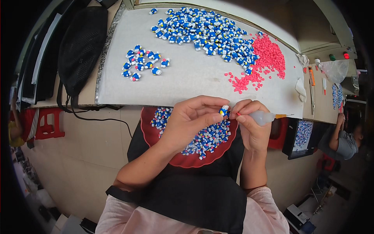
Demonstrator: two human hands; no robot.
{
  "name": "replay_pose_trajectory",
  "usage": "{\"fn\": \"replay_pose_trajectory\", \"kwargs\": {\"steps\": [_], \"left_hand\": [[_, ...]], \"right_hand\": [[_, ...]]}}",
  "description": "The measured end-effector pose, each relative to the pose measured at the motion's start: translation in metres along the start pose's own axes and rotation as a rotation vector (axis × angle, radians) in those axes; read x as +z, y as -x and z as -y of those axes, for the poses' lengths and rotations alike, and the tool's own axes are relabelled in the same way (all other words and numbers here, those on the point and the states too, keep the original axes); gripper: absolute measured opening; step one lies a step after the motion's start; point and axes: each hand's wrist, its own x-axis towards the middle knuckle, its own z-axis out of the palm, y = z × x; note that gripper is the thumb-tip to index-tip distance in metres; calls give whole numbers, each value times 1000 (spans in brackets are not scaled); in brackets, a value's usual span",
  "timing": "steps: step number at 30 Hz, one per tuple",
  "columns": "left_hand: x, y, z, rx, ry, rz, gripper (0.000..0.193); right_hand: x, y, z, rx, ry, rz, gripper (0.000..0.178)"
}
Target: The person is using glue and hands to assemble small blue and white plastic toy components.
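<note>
My left hand [194, 119] pinches a small blue and white figurine [224, 110] with a touch of yellow between thumb and fingertips. Close beside it, my right hand [251, 121] grips a tiny pink piece [238, 114] at its fingertips. The same hand also holds a translucent squeeze bottle [261, 117], its orange neck and thin needle tip pointing right. Both hands are above a red scalloped tray [194, 164] full of similar figurines, on my lap. On the white-covered table [194, 80] lie a large pile of blue figurines [202, 29] and a spread of pink pieces [269, 54].
A smaller group of figurines [140, 62], some with pink parts, sits at the table's left. A black bag [83, 50] hangs over the left edge. Red stools [48, 124] stand on the floor. At the right, a person [341, 140] sits near a black bin [302, 136] holding figurines.
</note>
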Motion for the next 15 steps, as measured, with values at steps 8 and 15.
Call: {"fn": "replay_pose_trajectory", "kwargs": {"steps": [8,15], "left_hand": [[0,0,-2,11,3,12,27],[2,1,-2,37,-16,26,26]], "right_hand": [[3,2,1,-4,22,-32,12],[5,-1,1,27,214,24,13]]}}
